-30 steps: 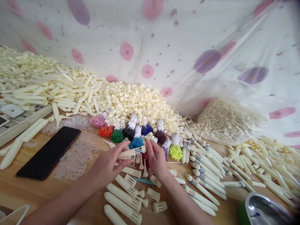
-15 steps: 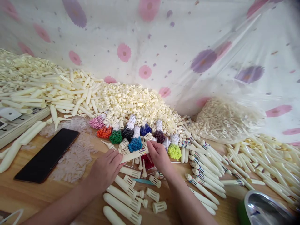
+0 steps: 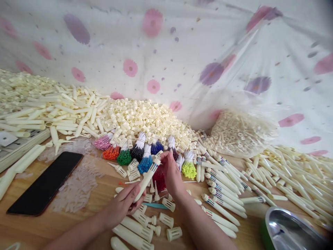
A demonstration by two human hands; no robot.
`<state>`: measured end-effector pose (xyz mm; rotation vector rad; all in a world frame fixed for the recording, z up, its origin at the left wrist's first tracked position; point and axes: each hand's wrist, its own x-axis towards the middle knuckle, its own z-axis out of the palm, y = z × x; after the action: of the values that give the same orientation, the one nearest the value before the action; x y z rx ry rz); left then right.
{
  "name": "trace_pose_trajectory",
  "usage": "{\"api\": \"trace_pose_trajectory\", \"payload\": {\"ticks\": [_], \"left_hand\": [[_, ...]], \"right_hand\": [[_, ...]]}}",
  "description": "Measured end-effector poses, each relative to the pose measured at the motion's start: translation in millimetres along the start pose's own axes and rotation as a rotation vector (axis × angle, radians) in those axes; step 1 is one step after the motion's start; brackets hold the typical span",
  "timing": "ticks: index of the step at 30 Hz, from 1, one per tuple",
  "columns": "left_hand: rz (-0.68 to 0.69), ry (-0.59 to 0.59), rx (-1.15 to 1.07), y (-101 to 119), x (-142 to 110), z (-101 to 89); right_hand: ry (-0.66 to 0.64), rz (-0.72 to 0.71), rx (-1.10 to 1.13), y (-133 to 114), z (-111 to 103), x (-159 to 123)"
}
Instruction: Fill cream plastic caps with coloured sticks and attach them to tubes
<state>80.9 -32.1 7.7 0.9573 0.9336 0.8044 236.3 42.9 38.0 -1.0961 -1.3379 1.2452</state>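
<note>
A flower-printed plastic sheet (image 3: 109,45) spans the top of the frame above a wooden table (image 3: 26,229). A heap of cream slotted collars (image 3: 145,114) fills the centre, with a pile of pen barrels (image 3: 67,111) at upper left. A clear bag (image 3: 239,135) of small plastic parts sits right of centre, and a row of multi-colour pens (image 3: 223,194) lies below it. A green-sided metal basin (image 3: 291,236) occupies the lower right corner; a dark-screened smartphone (image 3: 45,184) lies at lower left. In the lower middle, the left hand (image 3: 125,203) pinches the lower end of a cream pen (image 3: 147,177) between thumb and fingers. The pen tilts up to the right, its slotted end uppermost. There, the right hand (image 3: 173,173) has its thumb raised and fingers bent; whether they grip the pen I cannot tell. Just beyond stand small bundles of colour-tipped refills, including blue (image 3: 145,161) and yellow ones (image 3: 189,166).
</note>
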Motion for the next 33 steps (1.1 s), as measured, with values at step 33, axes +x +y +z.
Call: {"api": "trace_pose_trajectory", "payload": {"ticks": [33], "left_hand": [[-0.076,-0.118,-0.265,-2,15,-6.7]], "right_hand": [[-0.475,0.375,1.049,1,20,-5]]}}
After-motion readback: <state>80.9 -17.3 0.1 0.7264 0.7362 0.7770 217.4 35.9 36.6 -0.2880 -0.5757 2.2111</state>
